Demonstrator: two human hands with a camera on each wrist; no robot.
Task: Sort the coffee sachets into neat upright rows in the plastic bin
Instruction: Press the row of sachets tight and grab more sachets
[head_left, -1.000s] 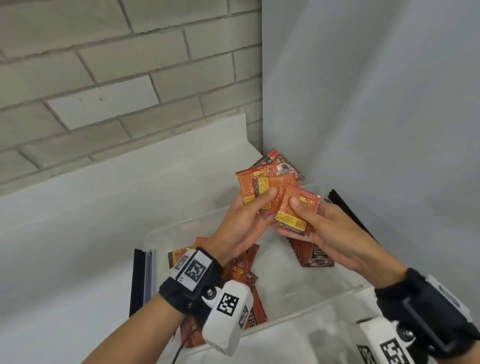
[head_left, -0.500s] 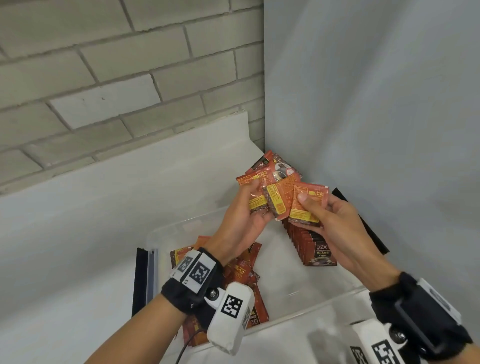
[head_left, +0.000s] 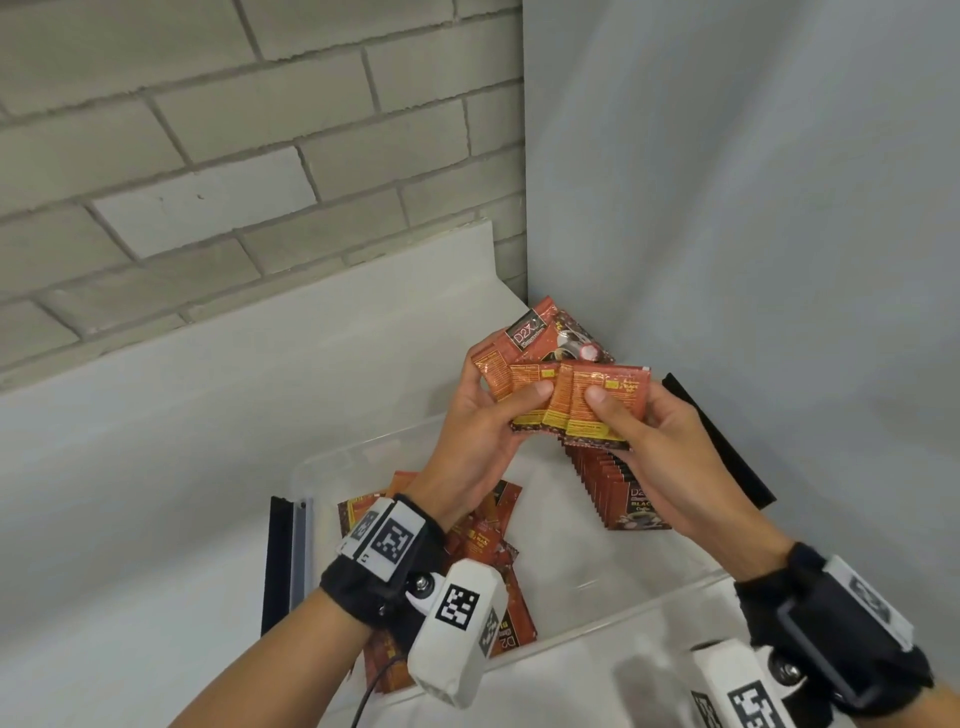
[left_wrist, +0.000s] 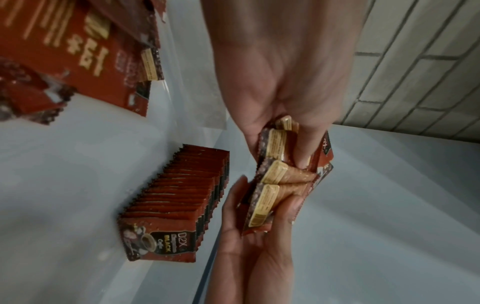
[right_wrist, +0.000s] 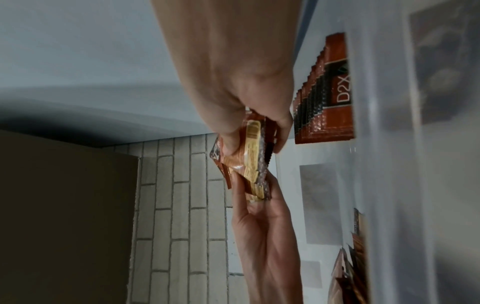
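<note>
Coffee sachets (head_left: 561, 395), small orange-brown foil packets with yellow label panels, sit fanned between both hands above the far right part of the clear plastic bin (head_left: 597, 621). Compared with a second ago, the right hand's packet has come in from the side and now overlaps the left hand's bunch, so the loose fan is closing into one stack, probably the squaring-up before it joins a row. The left hand (head_left: 475, 441) pinches the bunch with thumb on the near face and fingers curled behind; the right hand (head_left: 649, 457) pinches its right edge likewise. From the head camera, a loose heap of sachets (head_left: 493, 561) lies at the bin's near left, mostly hidden by the wrist. The left wrist camera alone shows the standing row of sachets (left_wrist: 179, 197) whole, upright and tightly packed against the bin's right wall, with bare floor beside it.
</note>
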